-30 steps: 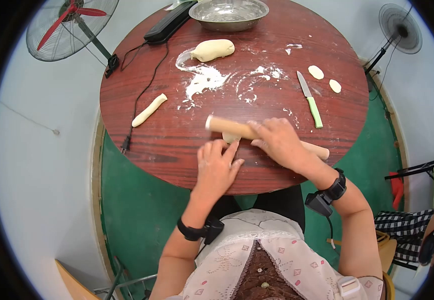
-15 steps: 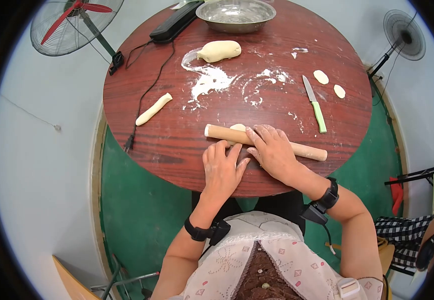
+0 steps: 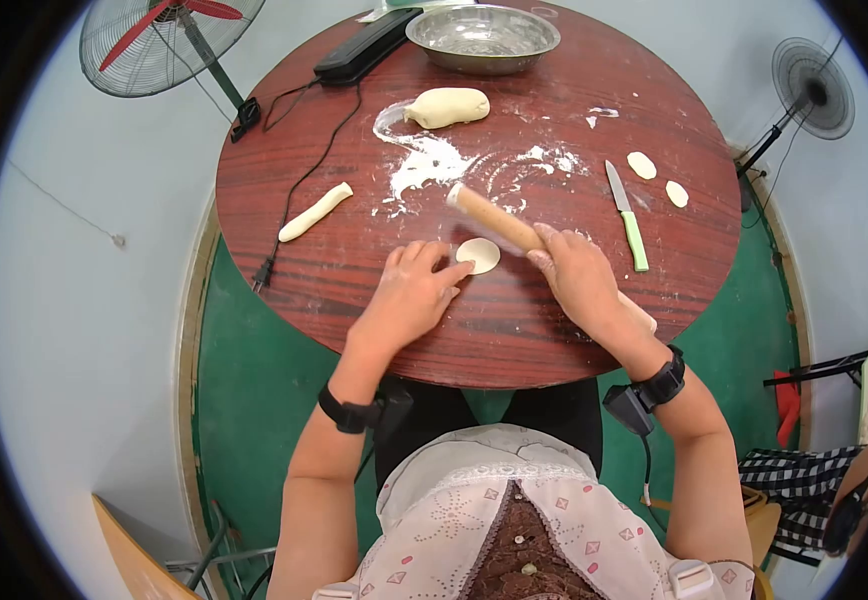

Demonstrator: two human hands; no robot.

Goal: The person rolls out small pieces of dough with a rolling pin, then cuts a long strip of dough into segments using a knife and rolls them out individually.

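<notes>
A thin dough round [image 3: 479, 257] lies flat near the front of the table. My left hand [image 3: 412, 297] is at its left side, fingers apart, with one fingertip touching the dough's edge. My right hand [image 3: 576, 272] is wrapped round a wooden rolling pin [image 3: 499, 220], held slantwise to the right of the round. The pin's far end is smeared by motion; its near end shows below my wrist. Farther off, white flour [image 3: 424, 168] is spread over the wood. A dough rope [image 3: 316, 212] rests to the left, and a thick dough log [image 3: 451, 107] sits behind the flour.
On the right of the round table [image 3: 554, 345] lie a green-handled knife [image 3: 634, 240] and two small dough pieces [image 3: 641, 165] [image 3: 677, 194]. A metal basin [image 3: 484, 42] stands at the back, beside a black power strip [image 3: 369, 45] whose cord [image 3: 301, 190] runs down the left.
My right hand has lifted the rolling pin off the dough and swung its left end away from me. My left hand has shifted left, and the dough round is uncovered.
</notes>
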